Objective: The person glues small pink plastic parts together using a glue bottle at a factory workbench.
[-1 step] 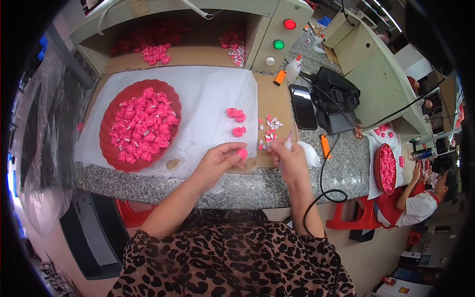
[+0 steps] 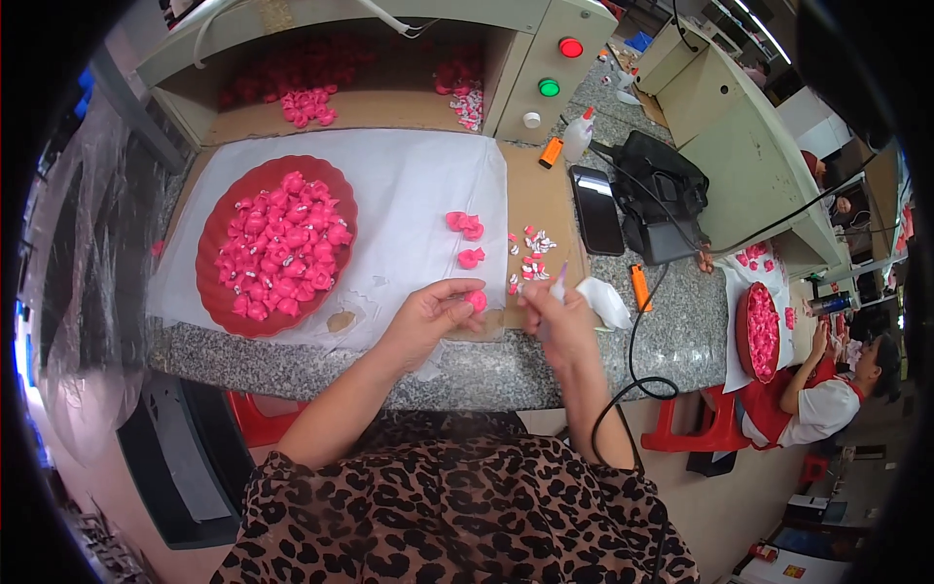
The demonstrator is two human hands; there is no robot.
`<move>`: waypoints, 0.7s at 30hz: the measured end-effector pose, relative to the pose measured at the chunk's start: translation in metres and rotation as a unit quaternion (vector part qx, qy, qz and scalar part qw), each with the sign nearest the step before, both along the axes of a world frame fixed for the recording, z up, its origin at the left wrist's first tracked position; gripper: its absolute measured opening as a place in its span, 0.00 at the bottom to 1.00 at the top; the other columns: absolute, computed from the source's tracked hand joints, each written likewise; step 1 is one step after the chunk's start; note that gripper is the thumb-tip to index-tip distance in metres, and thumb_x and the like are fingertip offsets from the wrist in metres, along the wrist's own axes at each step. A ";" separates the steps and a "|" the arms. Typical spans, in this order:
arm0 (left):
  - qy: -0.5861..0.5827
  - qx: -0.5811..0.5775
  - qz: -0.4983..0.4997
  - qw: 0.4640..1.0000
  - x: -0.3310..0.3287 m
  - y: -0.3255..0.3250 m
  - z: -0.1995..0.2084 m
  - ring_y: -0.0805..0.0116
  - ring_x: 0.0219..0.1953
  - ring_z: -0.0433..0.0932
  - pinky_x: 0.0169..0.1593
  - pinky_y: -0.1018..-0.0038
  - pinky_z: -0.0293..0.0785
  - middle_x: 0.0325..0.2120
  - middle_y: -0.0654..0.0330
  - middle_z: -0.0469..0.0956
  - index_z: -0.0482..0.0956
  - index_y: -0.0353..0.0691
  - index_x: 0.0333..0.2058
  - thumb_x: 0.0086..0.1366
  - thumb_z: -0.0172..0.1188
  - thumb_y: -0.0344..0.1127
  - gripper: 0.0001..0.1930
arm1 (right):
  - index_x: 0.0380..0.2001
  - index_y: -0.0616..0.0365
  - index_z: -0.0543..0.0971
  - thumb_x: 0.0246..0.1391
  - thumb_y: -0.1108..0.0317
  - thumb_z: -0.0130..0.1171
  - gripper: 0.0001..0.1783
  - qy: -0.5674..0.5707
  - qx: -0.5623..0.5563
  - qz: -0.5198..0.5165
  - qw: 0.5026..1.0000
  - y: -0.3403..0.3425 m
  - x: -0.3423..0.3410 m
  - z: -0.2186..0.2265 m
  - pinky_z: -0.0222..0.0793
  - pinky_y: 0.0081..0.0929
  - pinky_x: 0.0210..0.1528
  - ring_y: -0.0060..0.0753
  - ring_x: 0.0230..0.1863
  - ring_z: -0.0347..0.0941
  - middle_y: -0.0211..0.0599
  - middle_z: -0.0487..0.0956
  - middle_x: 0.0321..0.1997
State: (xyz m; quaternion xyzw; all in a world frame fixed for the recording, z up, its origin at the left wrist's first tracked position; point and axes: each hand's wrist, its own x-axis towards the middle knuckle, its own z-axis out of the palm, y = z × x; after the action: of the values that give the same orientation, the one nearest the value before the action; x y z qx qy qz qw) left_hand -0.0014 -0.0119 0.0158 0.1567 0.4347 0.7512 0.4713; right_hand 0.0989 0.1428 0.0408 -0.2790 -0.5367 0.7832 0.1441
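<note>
My left hand (image 2: 435, 310) is closed, pinching a small round pink plastic piece (image 2: 477, 301) between thumb and fingertips. Just to its right, over the cardboard, my right hand (image 2: 562, 326) curls round a slim tool with a pale purple pointed tip (image 2: 560, 276). Its thumb and index finger also come together at something small and whitish, too small to name. Beyond the hands, a few loose pink pieces (image 2: 471, 258) lie on white paper (image 2: 409, 195). Small white and pink bits (image 2: 534, 268) are scattered on the cardboard (image 2: 525, 185) near my right hand.
A red scalloped tray (image 2: 216, 292) heaped with pink pieces stands at left. Behind is a box-like machine (image 2: 506, 88) with more pieces inside. To the right lie a phone (image 2: 596, 209), black bag (image 2: 662, 185), orange lighter (image 2: 639, 287), crumpled tissue (image 2: 605, 302) and cable. A co-worker (image 2: 817, 399) sits far right.
My right hand has moved slightly left and toward me, nearer the left hand, with the pointed tool still in it. My left hand has stayed put.
</note>
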 end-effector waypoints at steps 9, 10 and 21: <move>0.042 0.024 0.020 0.999 0.005 0.001 -0.002 0.75 0.27 0.72 0.34 0.81 0.70 0.29 0.59 0.73 0.67 0.33 0.39 0.55 0.53 0.24 0.12 | 0.26 0.60 0.75 0.45 0.71 0.56 0.05 0.050 -0.076 0.004 0.996 -0.041 0.003 -0.004 0.56 0.11 0.18 0.14 0.16 0.62 0.33 0.75 0.22; 0.043 0.020 0.018 0.999 0.005 0.001 0.000 0.76 0.26 0.71 0.34 0.81 0.70 0.28 0.60 0.73 0.67 0.33 0.39 0.55 0.53 0.24 0.12 | 0.27 0.60 0.75 0.45 0.71 0.56 0.05 0.052 -0.075 0.006 0.996 -0.041 0.003 -0.004 0.56 0.11 0.18 0.14 0.16 0.62 0.33 0.75 0.22; 0.074 0.013 0.010 0.997 0.005 0.001 -0.002 0.77 0.26 0.70 0.32 0.83 0.69 0.27 0.61 0.73 0.68 0.33 0.39 0.54 0.53 0.23 0.12 | 0.25 0.59 0.74 0.44 0.71 0.58 0.05 0.014 -0.112 0.048 0.993 -0.032 0.001 0.000 0.54 0.10 0.17 0.13 0.15 0.60 0.29 0.74 0.21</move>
State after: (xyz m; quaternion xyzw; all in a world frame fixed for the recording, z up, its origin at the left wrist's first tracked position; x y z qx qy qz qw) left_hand 0.0036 -0.0107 0.0141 0.2137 0.4603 0.7478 0.4281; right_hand 0.0996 0.1111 0.0410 -0.2562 -0.4566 0.8481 0.0821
